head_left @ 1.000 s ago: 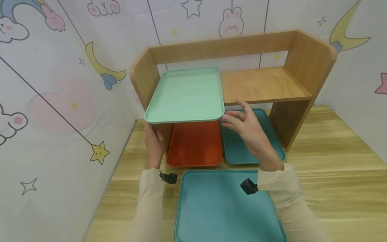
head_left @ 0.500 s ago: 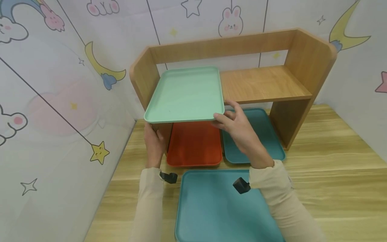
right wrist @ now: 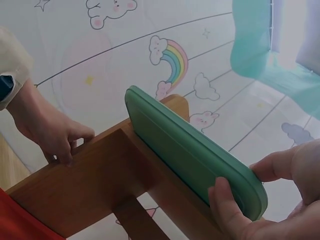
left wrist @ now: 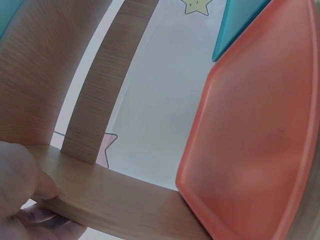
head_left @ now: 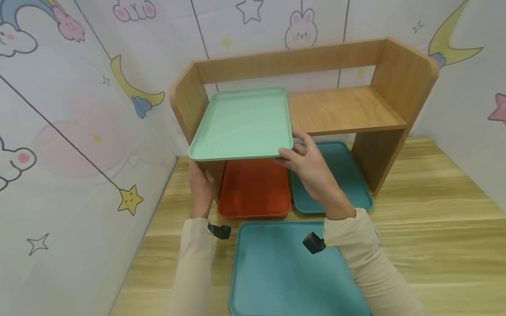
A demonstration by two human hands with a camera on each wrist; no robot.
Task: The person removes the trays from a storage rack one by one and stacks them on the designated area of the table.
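Observation:
A mint green tray (head_left: pixel 245 125) lies on the upper left of a wooden desk shelf (head_left: pixel 344 109), its front edge jutting past the board. My right hand (head_left: pixel 312 171) pinches the tray's front right corner, thumb on top and fingers beneath. In the right wrist view the tray (right wrist: pixel 190 155) shows edge-on between that thumb and fingers. Below the tray's left corner, my left hand (head_left: pixel 201 191) grips the shelf's left side panel (left wrist: pixel 120 200). The left wrist view has the thumb on the panel's inner face and the other fingers round the outside.
Under the shelf, an orange-red tray (head_left: pixel 254 188) lies at left and a teal tray (head_left: pixel 336 175) at right. A larger blue-teal tray (head_left: pixel 292 267) rests on the wood-grain table (head_left: pixel 442 245) in front. Cartoon-printed wall sheets (head_left: pixel 79 109) stand close at the left and back.
My right hand has moved left from beside the mint green tray and taken hold of its front right corner. The left hand and the tray look unmoved.

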